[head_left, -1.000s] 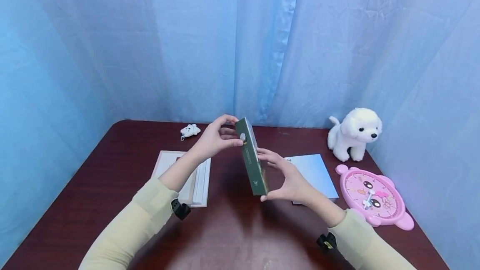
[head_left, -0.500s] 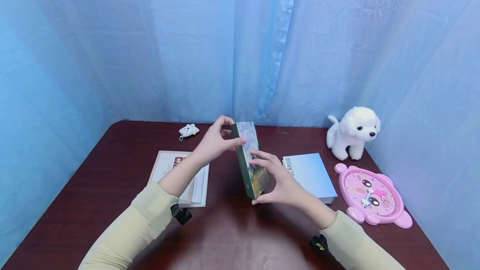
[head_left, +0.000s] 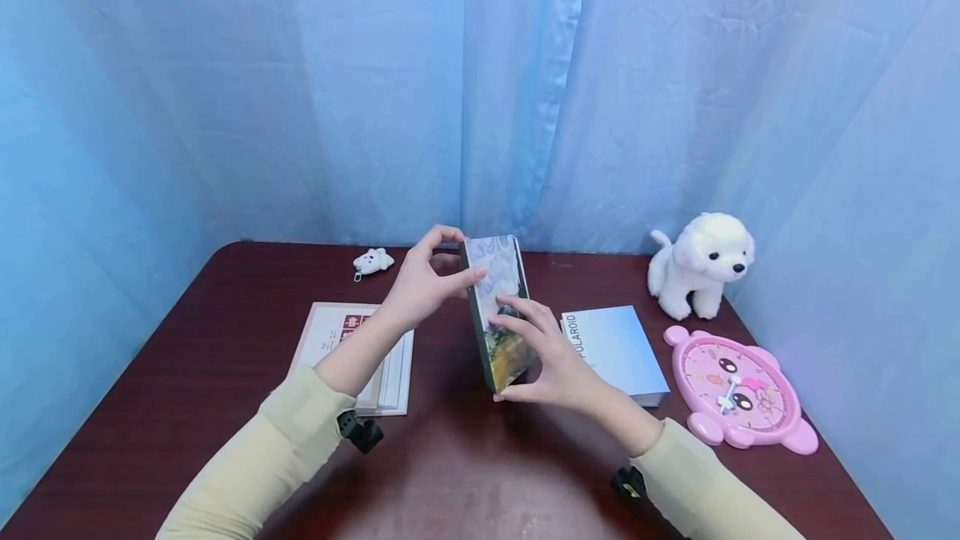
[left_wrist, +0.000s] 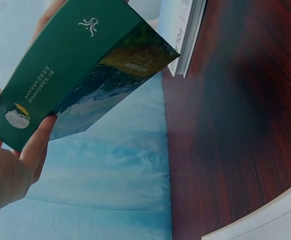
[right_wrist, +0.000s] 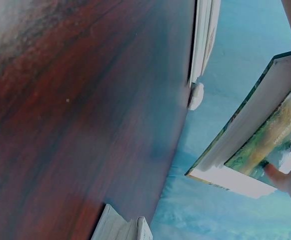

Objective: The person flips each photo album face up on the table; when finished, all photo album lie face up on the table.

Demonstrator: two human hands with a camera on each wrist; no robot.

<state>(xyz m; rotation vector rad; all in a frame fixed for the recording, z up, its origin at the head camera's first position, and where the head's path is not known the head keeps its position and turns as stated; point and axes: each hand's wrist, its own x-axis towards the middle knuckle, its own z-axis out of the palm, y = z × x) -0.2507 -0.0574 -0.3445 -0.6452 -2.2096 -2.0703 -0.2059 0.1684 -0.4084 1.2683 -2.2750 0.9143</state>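
Observation:
A thick book (head_left: 501,277) with a painted landscape cover is held tilted above the middle of the table. My left hand (head_left: 423,277) grips its upper left end, thumb on the cover and fingers behind. At the lower right, my right hand (head_left: 551,357) holds it, thumb at the bottom corner and fingertips on the cover. The left wrist view shows its green spine (left_wrist: 60,75), with a small logo and a round picture. White page edges (right_wrist: 250,120) of the book appear in the right wrist view.
White books or folders (head_left: 393,382) lie at left, partly under my left forearm. A small white plush keychain (head_left: 372,262) sits behind them. On the right are a blue-white "POLAROID" book (head_left: 622,352), a pink clock (head_left: 742,390) and a white plush dog (head_left: 705,261). Curtains (head_left: 375,90) enclose the table.
The book has turned from showing mostly its green spine to showing its painted cover. Both hands stay on it and have shifted slightly left with it.

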